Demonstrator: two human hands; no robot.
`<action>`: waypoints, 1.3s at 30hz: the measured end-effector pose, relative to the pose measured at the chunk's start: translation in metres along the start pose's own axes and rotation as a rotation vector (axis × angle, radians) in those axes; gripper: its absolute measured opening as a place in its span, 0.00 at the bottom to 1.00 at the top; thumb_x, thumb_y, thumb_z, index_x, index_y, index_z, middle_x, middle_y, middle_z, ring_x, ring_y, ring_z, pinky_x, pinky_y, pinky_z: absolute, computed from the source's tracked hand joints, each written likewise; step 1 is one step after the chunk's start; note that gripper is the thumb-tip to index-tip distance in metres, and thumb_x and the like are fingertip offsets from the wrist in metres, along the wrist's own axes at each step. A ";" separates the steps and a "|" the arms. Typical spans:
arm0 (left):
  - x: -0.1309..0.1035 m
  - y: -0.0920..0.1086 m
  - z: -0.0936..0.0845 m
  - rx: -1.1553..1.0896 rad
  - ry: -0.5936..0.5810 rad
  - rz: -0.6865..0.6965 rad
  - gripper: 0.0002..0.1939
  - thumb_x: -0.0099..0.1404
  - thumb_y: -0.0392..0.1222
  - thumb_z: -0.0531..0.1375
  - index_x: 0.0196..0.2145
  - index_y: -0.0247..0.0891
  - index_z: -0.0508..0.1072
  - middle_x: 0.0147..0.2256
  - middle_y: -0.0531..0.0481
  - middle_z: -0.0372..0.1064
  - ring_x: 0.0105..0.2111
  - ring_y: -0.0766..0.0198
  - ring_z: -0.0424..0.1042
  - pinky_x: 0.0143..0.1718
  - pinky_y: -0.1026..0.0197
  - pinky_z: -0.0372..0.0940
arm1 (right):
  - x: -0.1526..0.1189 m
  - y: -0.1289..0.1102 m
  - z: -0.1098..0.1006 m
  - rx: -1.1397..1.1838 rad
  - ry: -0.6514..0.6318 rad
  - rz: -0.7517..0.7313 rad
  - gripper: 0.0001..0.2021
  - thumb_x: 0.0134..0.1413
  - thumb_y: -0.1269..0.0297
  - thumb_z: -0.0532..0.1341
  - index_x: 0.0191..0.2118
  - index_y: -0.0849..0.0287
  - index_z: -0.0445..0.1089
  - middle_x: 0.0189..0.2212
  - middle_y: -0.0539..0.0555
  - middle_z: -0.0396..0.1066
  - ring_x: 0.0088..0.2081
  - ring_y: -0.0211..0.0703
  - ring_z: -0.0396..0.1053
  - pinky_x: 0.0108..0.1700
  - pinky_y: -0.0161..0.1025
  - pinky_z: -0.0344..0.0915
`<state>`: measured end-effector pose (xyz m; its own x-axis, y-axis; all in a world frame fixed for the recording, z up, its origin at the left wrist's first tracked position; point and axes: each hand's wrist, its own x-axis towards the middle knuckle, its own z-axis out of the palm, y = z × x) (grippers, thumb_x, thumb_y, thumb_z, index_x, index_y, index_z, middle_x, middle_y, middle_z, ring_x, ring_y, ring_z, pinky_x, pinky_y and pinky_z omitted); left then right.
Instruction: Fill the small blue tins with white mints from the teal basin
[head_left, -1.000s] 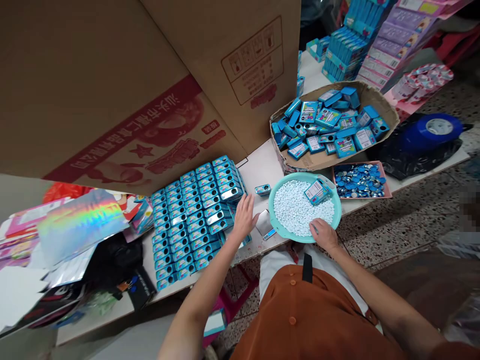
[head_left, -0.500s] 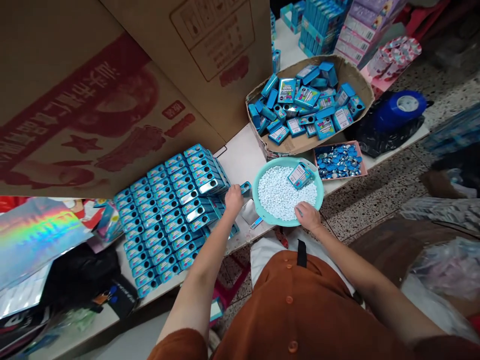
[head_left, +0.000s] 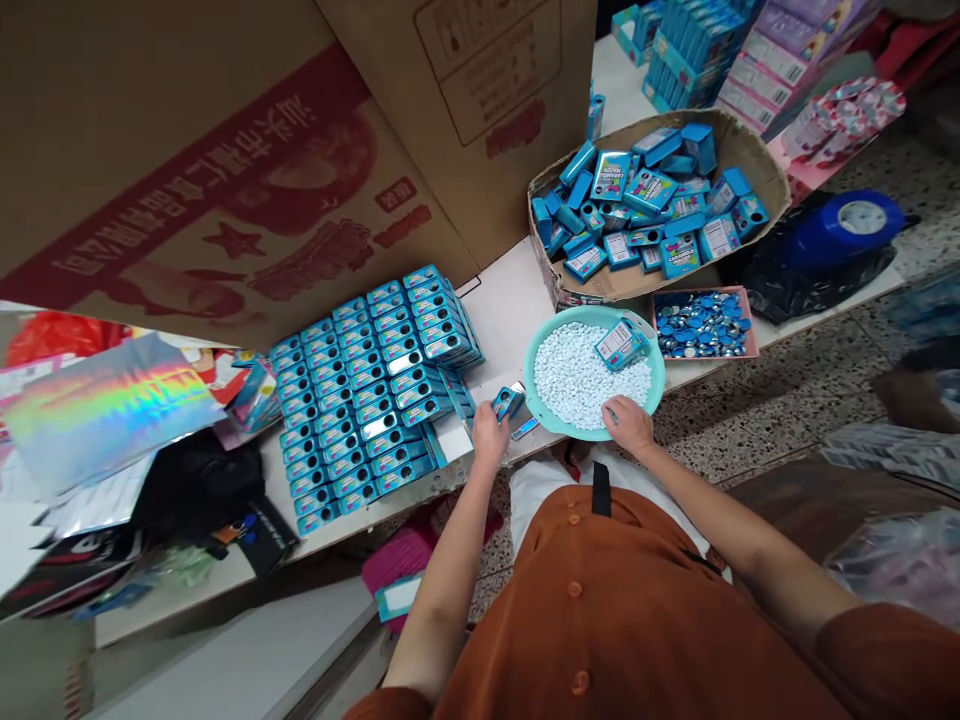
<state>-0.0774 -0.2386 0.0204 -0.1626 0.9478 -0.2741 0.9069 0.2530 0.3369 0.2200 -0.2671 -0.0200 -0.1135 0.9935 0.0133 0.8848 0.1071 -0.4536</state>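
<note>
My left hand point(head_left: 491, 432) is closed on a small blue tin point(head_left: 508, 402), just left of the turquoise basin point(head_left: 658, 385). White pellets point(head_left: 574, 375) fill the basin, and a blue tin point(head_left: 622, 343) lies tilted on them near the far right rim. At the basin's near right edge, my right hand point(head_left: 627, 423) has its fingers bent over the pellets; whatever they hold is too small to make out. Rows of blue tins point(head_left: 360, 400) with dark round holes stand to the left of my left hand.
Behind the basin is a cut carton point(head_left: 559, 285) of loose blue tins. A pink box point(head_left: 752, 340) of blue and silver caps sits at its right. Large cardboard boxes point(head_left: 420, 200) rise behind the rows. A blue tape roll point(head_left: 851, 220) lies far right.
My left hand has come nearer my body with its tin, which is now tilted more upward. My right hand stays at the basin's near edge. The whole view has shifted.
</note>
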 end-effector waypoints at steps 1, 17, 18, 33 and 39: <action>0.002 0.000 0.004 -0.013 -0.009 0.002 0.13 0.60 0.37 0.56 0.43 0.36 0.61 0.40 0.42 0.64 0.45 0.54 0.67 0.44 0.54 0.63 | 0.000 0.000 0.000 -0.006 0.000 0.003 0.10 0.59 0.65 0.52 0.32 0.58 0.69 0.33 0.54 0.70 0.38 0.42 0.64 0.39 0.35 0.56; -0.117 -0.033 0.046 -0.270 0.154 0.143 0.26 0.63 0.44 0.55 0.58 0.38 0.57 0.56 0.37 0.56 0.58 0.52 0.57 0.58 0.47 0.56 | 0.000 0.001 -0.011 0.077 -0.072 -0.042 0.09 0.58 0.67 0.52 0.34 0.57 0.69 0.35 0.55 0.70 0.40 0.43 0.65 0.40 0.36 0.59; -0.127 -0.038 0.053 -0.302 0.106 0.101 0.25 0.62 0.44 0.56 0.56 0.38 0.59 0.54 0.38 0.58 0.57 0.53 0.58 0.57 0.47 0.57 | 0.000 0.002 -0.013 0.099 -0.084 -0.057 0.09 0.58 0.67 0.52 0.34 0.57 0.70 0.36 0.55 0.70 0.41 0.43 0.65 0.41 0.36 0.59; -0.121 -0.051 0.064 -0.476 -0.084 -0.319 0.09 0.59 0.43 0.57 0.35 0.37 0.72 0.34 0.46 0.74 0.36 0.60 0.73 0.43 0.56 0.67 | 0.000 0.011 -0.014 0.169 -0.157 -0.120 0.08 0.56 0.67 0.55 0.38 0.56 0.71 0.38 0.54 0.71 0.42 0.42 0.66 0.42 0.36 0.61; -0.092 -0.037 0.058 -0.491 -0.082 -0.246 0.11 0.59 0.43 0.58 0.39 0.36 0.71 0.37 0.45 0.73 0.35 0.60 0.73 0.42 0.55 0.68 | -0.001 0.010 -0.012 0.117 -0.176 -0.128 0.09 0.58 0.68 0.52 0.36 0.57 0.70 0.37 0.55 0.70 0.39 0.42 0.65 0.37 0.34 0.60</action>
<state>-0.0736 -0.3459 -0.0191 -0.2982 0.8364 -0.4599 0.5550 0.5439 0.6294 0.2347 -0.2665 -0.0139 -0.3077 0.9487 -0.0733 0.8008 0.2165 -0.5584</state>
